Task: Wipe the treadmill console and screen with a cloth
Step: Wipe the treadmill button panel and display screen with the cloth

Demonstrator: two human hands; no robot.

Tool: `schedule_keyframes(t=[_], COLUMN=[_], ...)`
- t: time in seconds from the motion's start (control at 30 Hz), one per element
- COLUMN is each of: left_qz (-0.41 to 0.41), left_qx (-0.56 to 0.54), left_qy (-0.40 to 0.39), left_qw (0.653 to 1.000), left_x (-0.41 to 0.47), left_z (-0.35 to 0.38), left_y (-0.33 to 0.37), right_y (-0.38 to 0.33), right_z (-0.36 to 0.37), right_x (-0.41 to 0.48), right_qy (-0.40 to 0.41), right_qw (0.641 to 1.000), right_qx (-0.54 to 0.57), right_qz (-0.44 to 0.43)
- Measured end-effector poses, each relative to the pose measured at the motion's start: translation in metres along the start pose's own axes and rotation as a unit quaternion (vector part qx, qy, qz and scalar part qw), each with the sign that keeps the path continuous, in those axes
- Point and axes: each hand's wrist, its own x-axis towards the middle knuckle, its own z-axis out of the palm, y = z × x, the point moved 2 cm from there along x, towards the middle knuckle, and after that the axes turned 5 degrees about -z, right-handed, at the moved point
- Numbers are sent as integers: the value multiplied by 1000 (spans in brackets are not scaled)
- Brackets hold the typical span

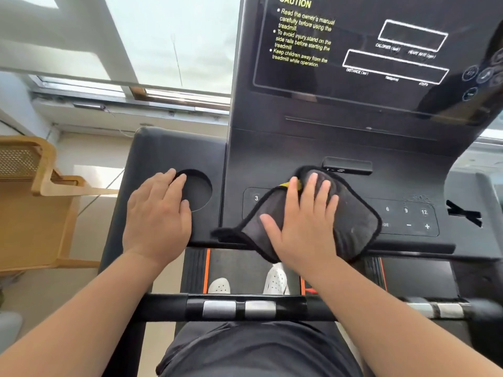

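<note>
Grey cloth point(351, 221) with black trim lies spread on the console point(299, 148), over the middle of the button panel point(408, 219) near the console's front edge, and one corner droops past that edge. Only the head view here. The right hand point(302, 227) presses flat on the cloth, fingers splayed, palm down, not pinching it. The left hand point(158, 213) rests open and flat on the console's left wing, fingertips at the rim of the cup holder point(198, 191), gripping nothing.

Risks from this spot, as a judgement: the palm bears straight onto the touch keys, and numbers 3, 6, 9, 12 and the plus and minus sit just beside the cloth. If the machine is powered, a firm swipe could trigger a speed key while the person's shoes point(275, 281) stand on the belt. The hanging corner could slide off the front edge and drop. The screen point(381, 50) above looks dark, and a gritty cloth could streak it.
</note>
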Motion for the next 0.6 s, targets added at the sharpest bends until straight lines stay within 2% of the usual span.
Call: schedule_keyframes(t=[0.13,0.23,0.3,0.43,0.53,0.6], left_qz=[4,6,8,90,135,133], left_qx=[-9,-20,-25,-40,-75,-71], left_qy=[12,28,43,97,77,66], left_qw=[1000,999,999,990,985,986], left_x=[1,2,0,-6,-14,-18], left_z=[1,1,-1,4,14,20], left_y=[-1,-2,0,35,76,92], right_y=[-57,-55,-28,59,106,106], right_z=[0,0,-1,1,3,2], right_x=[9,6,2,-7,-16,-17], right_qy=[2,-6,-11,-14,-26,-18], right_qw=[980,963,970,998,1000,999], right_qx=[-2,8,25,5,-1,5], right_qz=[-197,-270,-243,-68,18,51])
